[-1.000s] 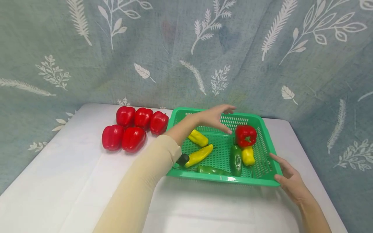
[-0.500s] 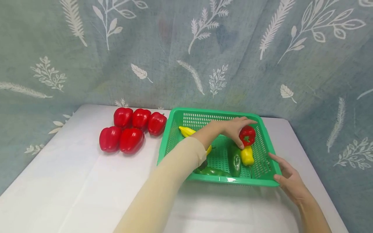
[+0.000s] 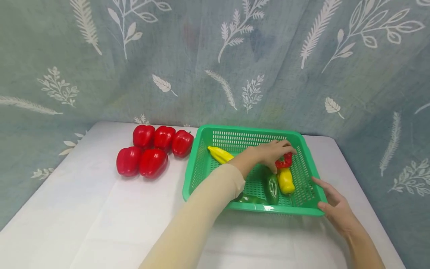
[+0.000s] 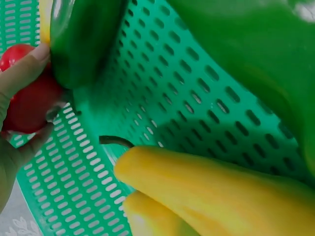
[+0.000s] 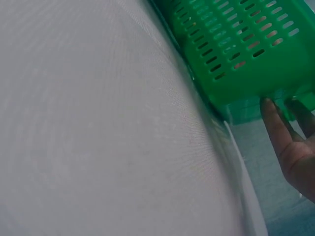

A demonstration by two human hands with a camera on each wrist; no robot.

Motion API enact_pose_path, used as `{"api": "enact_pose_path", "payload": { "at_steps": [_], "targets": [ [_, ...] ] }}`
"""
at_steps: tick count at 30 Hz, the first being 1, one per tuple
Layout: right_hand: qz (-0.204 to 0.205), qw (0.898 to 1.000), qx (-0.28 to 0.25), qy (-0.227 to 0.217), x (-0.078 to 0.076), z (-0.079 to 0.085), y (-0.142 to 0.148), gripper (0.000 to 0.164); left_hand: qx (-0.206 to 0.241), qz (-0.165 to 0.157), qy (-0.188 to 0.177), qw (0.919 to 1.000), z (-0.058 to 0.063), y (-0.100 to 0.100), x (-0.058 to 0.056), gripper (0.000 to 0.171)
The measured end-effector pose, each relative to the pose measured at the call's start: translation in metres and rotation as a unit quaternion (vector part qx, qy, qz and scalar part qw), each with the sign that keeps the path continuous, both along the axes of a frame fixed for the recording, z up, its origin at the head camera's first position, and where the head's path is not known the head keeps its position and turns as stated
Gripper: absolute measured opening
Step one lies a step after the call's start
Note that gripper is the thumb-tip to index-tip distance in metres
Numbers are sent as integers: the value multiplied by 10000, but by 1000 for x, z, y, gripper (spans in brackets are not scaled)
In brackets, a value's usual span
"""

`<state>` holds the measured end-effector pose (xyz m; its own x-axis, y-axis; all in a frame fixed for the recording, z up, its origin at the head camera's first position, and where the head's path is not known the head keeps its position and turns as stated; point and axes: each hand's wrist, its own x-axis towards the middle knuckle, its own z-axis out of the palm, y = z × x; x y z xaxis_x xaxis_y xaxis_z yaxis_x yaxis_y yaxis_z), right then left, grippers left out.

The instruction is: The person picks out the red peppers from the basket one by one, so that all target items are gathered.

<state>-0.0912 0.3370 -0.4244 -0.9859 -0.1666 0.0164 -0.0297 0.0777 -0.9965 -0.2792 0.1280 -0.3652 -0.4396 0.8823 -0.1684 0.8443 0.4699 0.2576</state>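
Note:
My left hand (image 3: 271, 152) reaches into the green plastic basket (image 3: 250, 129) and grips a red bell pepper (image 3: 285, 161) near its back right corner. In the left wrist view, thumb and fingers wrap the red bell pepper (image 4: 33, 103). Just in front of it lie a yellow pepper (image 3: 286, 182) and a dark green chili pepper (image 3: 272, 188). My right hand (image 3: 339, 213) holds the basket's right rim near the front corner, thumb toward the front; the right wrist view shows its fingers (image 5: 275, 125) at the rim.
Left of the basket, several red bell peppers (image 3: 152, 162) sit grouped on the white table (image 3: 100, 224). A long yellow pepper (image 3: 220, 154) and another green pepper (image 3: 252, 199) lie inside the basket, partly behind my left arm. A leaf-patterned cloth (image 3: 188, 74) hangs behind.
My left hand has moved right and down from above the basket's middle and taken hold of the red bell pepper. The right hand has stayed at the rim.

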Motion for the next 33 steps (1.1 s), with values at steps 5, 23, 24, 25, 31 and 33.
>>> {"api": "enact_pose_path", "payload": {
  "at_steps": [5, 23, 24, 25, 31, 33],
  "targets": [
    [-163, 9997, 195, -71, 0, -2, 0, 59, 382, 78, -14, 9992, -1, -1, -2, 81],
    [10, 9998, 0, 202, 0, 1, -2, 58, 1175, 487, -1454, 9812, 11, -32, -9, 76],
    [22, 9998, -23, 200, 0, 1, -2, 59, 1254, 566, -1600, 9775, 11, -34, -9, 76],
    [33, 9998, -47, 201, 0, 1, -2, 59, 1318, 638, -1755, 9735, 11, -35, -9, 75],
    [12, 9998, -79, 171, 0, 0, -1, 59, 1516, 736, -1819, 9688, 12, -42, -13, 66],
    [-13, 9999, -47, 156, 0, -1, 0, 59, 1585, 707, -1669, 9706, 14, -43, -15, 58]
  ]
}}
